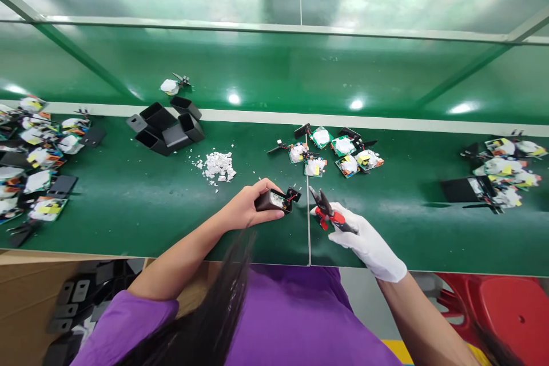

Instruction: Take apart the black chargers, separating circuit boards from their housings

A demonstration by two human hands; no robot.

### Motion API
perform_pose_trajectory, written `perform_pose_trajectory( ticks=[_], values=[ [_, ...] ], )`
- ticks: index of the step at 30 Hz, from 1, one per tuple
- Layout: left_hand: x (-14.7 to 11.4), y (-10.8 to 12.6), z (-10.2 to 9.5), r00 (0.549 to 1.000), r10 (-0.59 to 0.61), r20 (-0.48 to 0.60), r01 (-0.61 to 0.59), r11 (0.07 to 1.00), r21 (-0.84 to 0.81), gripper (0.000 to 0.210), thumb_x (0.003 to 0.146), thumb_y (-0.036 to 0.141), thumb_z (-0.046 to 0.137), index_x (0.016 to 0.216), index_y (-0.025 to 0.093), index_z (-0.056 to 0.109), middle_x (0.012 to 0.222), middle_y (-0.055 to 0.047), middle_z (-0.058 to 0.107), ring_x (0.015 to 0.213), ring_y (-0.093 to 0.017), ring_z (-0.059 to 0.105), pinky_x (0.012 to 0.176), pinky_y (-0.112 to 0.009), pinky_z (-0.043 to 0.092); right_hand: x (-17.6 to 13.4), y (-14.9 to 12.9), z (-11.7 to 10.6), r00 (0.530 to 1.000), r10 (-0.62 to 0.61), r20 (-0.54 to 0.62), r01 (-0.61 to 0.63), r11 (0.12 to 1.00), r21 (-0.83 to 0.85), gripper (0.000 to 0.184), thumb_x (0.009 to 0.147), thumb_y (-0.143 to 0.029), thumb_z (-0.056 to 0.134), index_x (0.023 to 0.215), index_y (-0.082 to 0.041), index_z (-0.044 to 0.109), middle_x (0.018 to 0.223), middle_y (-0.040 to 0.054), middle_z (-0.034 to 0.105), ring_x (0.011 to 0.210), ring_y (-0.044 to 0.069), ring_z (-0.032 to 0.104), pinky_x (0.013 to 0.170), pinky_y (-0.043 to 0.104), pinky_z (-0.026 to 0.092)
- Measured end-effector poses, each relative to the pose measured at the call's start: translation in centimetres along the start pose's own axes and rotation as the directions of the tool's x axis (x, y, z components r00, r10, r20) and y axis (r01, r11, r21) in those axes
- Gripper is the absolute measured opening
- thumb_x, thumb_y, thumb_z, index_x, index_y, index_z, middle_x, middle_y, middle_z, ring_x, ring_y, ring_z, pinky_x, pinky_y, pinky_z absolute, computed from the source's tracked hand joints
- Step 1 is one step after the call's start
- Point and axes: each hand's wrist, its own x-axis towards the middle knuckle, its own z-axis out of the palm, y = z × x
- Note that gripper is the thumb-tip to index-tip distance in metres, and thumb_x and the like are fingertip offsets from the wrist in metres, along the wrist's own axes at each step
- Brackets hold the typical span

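Observation:
My bare left hand point(253, 204) is wrapped round a black plastic case point(266, 201) just above the green bench. White filler and a circuit board show in the case's end, where a small black end piece point(294, 194) hangs out on red and black wires. In a white glove, my right hand point(358, 234) grips pliers point(326, 206) with red and black handles. Their dark jaws point up and away from me, slightly apart and a little to the right of the case, not touching it. Circuit boards point(315, 166) with white filler lie beyond both hands.
Crumbled white filler point(218, 166) is heaped left of centre. Behind it stand several black case shells point(175, 132). More boards are piled at the far left point(40, 154) and far right point(506, 166). A raised metal ledge point(257, 117) runs along the back, and a red stool point(514, 309) stands below right.

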Motion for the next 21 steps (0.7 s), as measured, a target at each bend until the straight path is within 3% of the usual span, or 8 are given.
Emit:
perform_pose_trajectory(
  ticks=[3, 4, 6, 7, 9, 12, 16, 21],
  values=[
    [-0.5, 0.8, -0.5, 0.999, 0.024, 0.04, -0.023, 0.999, -0.036, 0.039, 0.076, 0.045, 0.073, 0.102, 0.018, 0.061, 0.084, -0.001, 0.071, 0.074, -0.015, 0.062, 0.068, -0.025, 0.045, 0.2, 0.3, 0.1, 0.991, -0.054, 0.126, 0.033, 0.987, 0.157, 0.04, 0.078, -0.034, 0.063, 0.114, -0.019, 0.072, 0.122, 0.0112, 0.072, 0.112, 0.03, 0.065, 0.1, 0.046, 0.05],
    [-0.7, 1.2, -0.7, 0.998, 0.03, 0.058, -0.028, 0.999, -0.037, 0.039, 0.076, 0.044, 0.073, 0.102, 0.018, 0.061, 0.085, -0.001, 0.071, 0.073, -0.015, 0.061, 0.067, -0.025, 0.045, 0.2, 0.1, 0.1, 0.985, -0.075, 0.158, 0.055, 0.99, 0.132, 0.04, 0.081, -0.034, 0.062, 0.117, -0.018, 0.071, 0.121, 0.0121, 0.072, 0.11, 0.03, 0.067, 0.099, 0.046, 0.051],
    [-1.1, 1.8, -1.0, 0.996, 0.04, 0.081, -0.038, 0.999, -0.017, 0.037, 0.077, 0.042, 0.073, 0.102, 0.018, 0.062, 0.079, 0.002, 0.068, 0.066, -0.012, 0.057, 0.062, -0.023, 0.042, 0.2, -0.7, -0.2, 0.972, -0.153, 0.178, 0.168, 0.983, -0.072, 0.032, 0.087, -0.031, 0.059, 0.115, -0.019, 0.07, 0.119, 0.012, 0.072, 0.106, 0.027, 0.068, 0.096, 0.044, 0.054],
    [-1.3, 2.1, -1.2, 0.995, 0.043, 0.088, -0.043, 0.999, 0.0, 0.036, 0.077, 0.041, 0.073, 0.102, 0.018, 0.062, 0.075, 0.003, 0.066, 0.063, -0.011, 0.054, 0.06, -0.022, 0.04, 0.2, -1.2, -0.4, 0.963, -0.206, 0.175, 0.243, 0.944, -0.224, 0.026, 0.09, -0.028, 0.057, 0.11, -0.02, 0.071, 0.12, 0.0118, 0.071, 0.104, 0.025, 0.069, 0.094, 0.042, 0.056],
    [-1.7, 2.7, -1.4, 0.994, 0.046, 0.096, -0.05, 0.998, 0.042, 0.034, 0.078, 0.041, 0.073, 0.101, 0.019, 0.062, 0.069, 0.006, 0.06, 0.058, -0.009, 0.049, 0.056, -0.021, 0.037, 0.0, -2.3, -1.0, 0.931, -0.324, 0.168, 0.364, 0.782, -0.506, 0.019, 0.092, -0.023, 0.054, 0.098, -0.02, 0.072, 0.119, 0.0126, 0.069, 0.097, 0.022, 0.07, 0.087, 0.038, 0.059],
    [-2.1, 3.2, -1.5, 0.993, 0.043, 0.108, -0.054, 0.993, 0.101, 0.032, 0.079, 0.041, 0.073, 0.1, 0.019, 0.062, 0.064, 0.008, 0.055, 0.056, -0.009, 0.046, 0.055, -0.021, 0.034, -0.2, -3.3, -1.7, 0.881, -0.428, 0.203, 0.424, 0.521, -0.741, 0.019, 0.093, -0.019, 0.052, 0.093, -0.019, 0.072, 0.116, 0.0152, 0.068, 0.096, 0.024, 0.07, 0.08, 0.038, 0.061],
    [-2.3, 3.6, -1.5, 0.994, 0.041, 0.106, -0.056, 0.988, 0.142, 0.032, 0.08, 0.041, 0.072, 0.1, 0.02, 0.061, 0.061, 0.009, 0.05, 0.054, -0.008, 0.044, 0.053, -0.021, 0.032, -0.2, -3.5, -2.0, 0.843, -0.462, 0.277, 0.445, 0.306, -0.842, 0.018, 0.088, -0.014, 0.054, 0.092, -0.018, 0.072, 0.114, 0.0155, 0.068, 0.098, 0.03, 0.07, 0.08, 0.045, 0.062],
    [-2.4, 3.9, -1.3, 0.994, 0.031, 0.106, -0.048, 0.986, 0.162, 0.03, 0.08, 0.04, 0.071, 0.099, 0.019, 0.06, 0.059, 0.01, 0.049, 0.051, -0.008, 0.042, 0.053, -0.021, 0.032, -0.1, -3.6, -1.9, 0.838, -0.443, 0.319, 0.444, 0.212, -0.871, 0.021, 0.087, -0.014, 0.057, 0.1, -0.015, 0.073, 0.112, 0.0158, 0.069, 0.094, 0.03, 0.071, 0.078, 0.045, 0.063]
  ],
)
